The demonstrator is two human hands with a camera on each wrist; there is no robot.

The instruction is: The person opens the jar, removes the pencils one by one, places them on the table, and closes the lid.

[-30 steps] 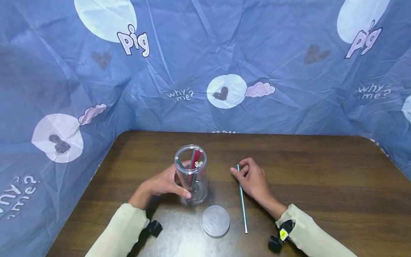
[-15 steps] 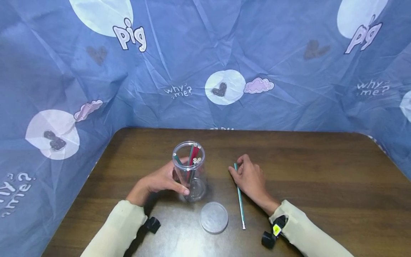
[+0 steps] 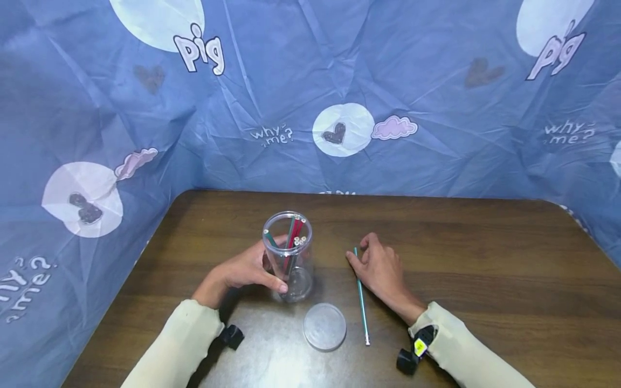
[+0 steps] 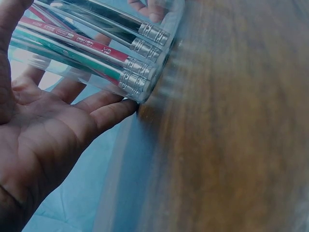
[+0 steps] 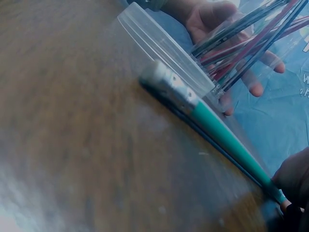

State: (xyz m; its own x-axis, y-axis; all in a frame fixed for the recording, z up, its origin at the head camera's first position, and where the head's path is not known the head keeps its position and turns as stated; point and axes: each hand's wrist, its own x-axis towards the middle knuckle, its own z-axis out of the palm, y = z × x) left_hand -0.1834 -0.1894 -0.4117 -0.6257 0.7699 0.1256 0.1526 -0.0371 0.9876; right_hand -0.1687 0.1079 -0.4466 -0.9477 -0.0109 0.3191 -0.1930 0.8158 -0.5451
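My left hand (image 3: 252,268) grips a clear plastic jar (image 3: 299,285) that stands upright on the table, thumb in front and fingers behind. Red, green and black pencils (image 4: 87,46) lean inside the jar, their metal ferrules down at its base in the left wrist view. A single green pencil (image 3: 361,307) lies on the table to the right, its eraser end (image 5: 166,82) toward me. At the pencil's far end, the thumb and curled fingers of my right hand (image 3: 383,272) pinch it. Part of that grip is cut off in the right wrist view.
A round translucent lid (image 3: 324,326) lies flat between the jar and the loose pencil. The brown wooden table (image 3: 485,258) ends at a blue printed cloth (image 3: 271,64) hanging behind and at the sides.
My right wrist and the loose pencil have shifted slightly left. My left hand keeps its grip on the jar, and the lid stays in place. The head view has moved a little.
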